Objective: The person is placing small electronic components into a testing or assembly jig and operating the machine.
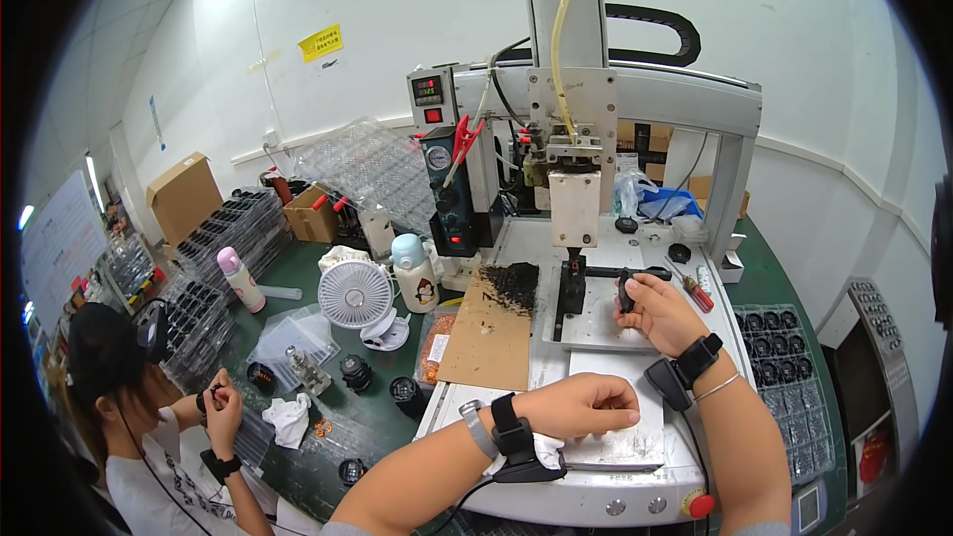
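Observation:
My right hand (pixel 660 313) pinches a small black part (pixel 624 292), seen nearly edge-on, between thumb and fingers. It is raised just right of the dispensing machine's nozzle (pixel 574 256). Below that nozzle, a black fixture (pixel 571 290) stands on a pale metal plate (pixel 606 335). My left hand (pixel 591 405) is closed over the plate's near side, its fingers curled under; whatever is inside them, if anything, is hidden. A white cloth (pixel 548 450) shows by my left wrist.
Cardboard with black scraps (pixel 486 342) lies left of the fixture. A screwdriver (pixel 698 295) and a tray of black round parts (pixel 779 347) are at right. A small fan (pixel 355 294) and bottle (pixel 413 273) stand left; a red button (pixel 701 505) is in front. A co-worker (pixel 149 427) handles something at far left.

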The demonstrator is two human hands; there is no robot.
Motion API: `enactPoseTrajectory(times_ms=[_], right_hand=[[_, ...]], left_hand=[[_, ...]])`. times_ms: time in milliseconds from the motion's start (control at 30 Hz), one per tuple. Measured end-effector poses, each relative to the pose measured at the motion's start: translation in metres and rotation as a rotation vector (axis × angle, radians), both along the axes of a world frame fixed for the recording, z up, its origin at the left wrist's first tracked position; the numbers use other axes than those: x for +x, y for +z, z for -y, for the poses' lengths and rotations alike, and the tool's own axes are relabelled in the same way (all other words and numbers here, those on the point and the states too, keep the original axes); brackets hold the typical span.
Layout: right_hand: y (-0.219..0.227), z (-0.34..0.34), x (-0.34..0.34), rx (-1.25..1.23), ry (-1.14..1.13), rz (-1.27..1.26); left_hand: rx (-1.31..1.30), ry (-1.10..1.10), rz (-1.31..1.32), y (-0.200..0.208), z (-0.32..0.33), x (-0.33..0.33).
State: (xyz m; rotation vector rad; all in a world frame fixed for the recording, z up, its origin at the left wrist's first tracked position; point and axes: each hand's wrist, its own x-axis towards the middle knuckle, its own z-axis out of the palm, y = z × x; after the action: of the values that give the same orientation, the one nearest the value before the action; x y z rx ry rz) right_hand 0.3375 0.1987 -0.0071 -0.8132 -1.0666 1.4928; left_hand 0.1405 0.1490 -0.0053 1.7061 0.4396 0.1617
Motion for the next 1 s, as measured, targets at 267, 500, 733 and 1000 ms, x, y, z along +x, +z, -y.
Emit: enactPoseTrajectory(times_ms=[267,500,733,1000], right_hand=[[0.001,0.004,-0.003,0.002,0.002,0.027],[0.000,0.004,-0.003,-0.001,-0.007,0.029],[0.024,0.033,-0.012,0.040,-0.021,0.558],[0.039,0.054,-0.031,0.598,-0.044,1.288]], left_hand=[[-0.008,0.004,-0.011,0.002,0.002,-0.002],[0.007,0.007,-0.020,0.006,0.002,-0.001],[-0.001,0.269,0.422,0.006,-0.018,-0.016],[0.964,0.840,0.209,-0.006,-0.048,-0.025]])
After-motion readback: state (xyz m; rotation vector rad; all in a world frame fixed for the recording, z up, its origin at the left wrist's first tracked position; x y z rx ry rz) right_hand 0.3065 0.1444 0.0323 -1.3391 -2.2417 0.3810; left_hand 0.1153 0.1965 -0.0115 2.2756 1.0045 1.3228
